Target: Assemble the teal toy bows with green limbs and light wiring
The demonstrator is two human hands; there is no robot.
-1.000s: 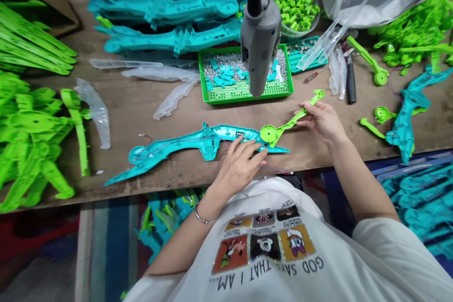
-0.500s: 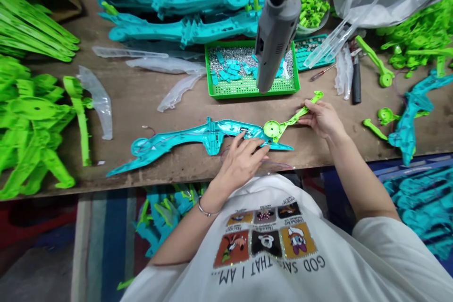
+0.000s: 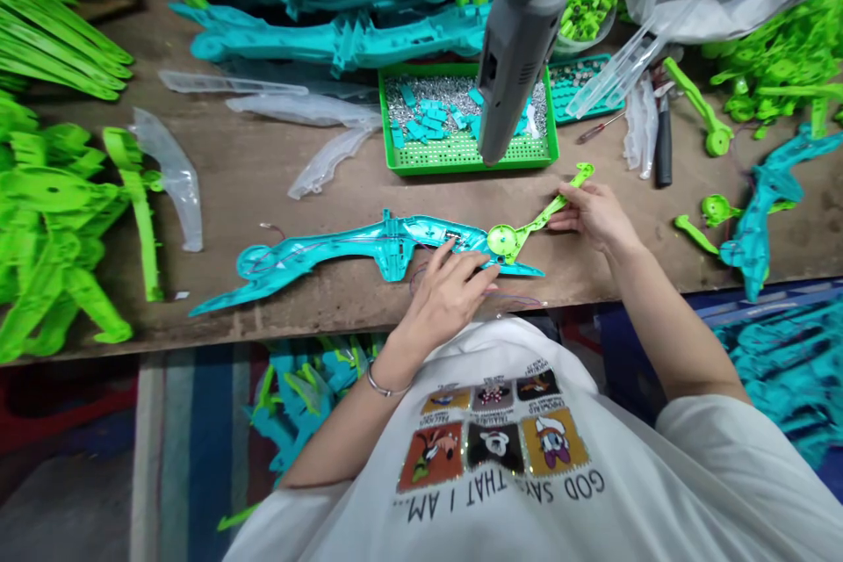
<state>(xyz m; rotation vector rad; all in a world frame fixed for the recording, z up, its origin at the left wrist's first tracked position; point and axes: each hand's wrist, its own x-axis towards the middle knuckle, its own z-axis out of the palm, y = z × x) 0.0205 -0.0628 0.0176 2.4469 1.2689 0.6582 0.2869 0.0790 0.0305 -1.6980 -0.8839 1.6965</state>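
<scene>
A long turquoise plastic half shell (image 3: pixel 316 253) lies open side up along the front of the table, with thin wires running in it. My left hand (image 3: pixel 451 285) rests on its right part, fingers stretched and apart on the shell near a small dark-and-silver piece. A lime green arm-shaped plastic part (image 3: pixel 536 219) with a round disc end is pinched in my right hand (image 3: pixel 593 215). That disc end sits over the shell's right end; whether it is seated there I cannot tell. The part's other end points up and right, past my fingers.
Behind the shell stands a green tray (image 3: pixel 467 160) of screws and small turquoise pieces. A grey tool (image 3: pixel 520 53) hangs above it. Turquoise shells (image 3: pixel 329 44) are stacked at the back. Green parts (image 3: pixel 59 211) pile up left, a screwdriver (image 3: pixel 599 128) and black-handled tool (image 3: pixel 662 149) lie right.
The whole view has shifted slightly. Both hands keep about the same place on the shell and the green part.
</scene>
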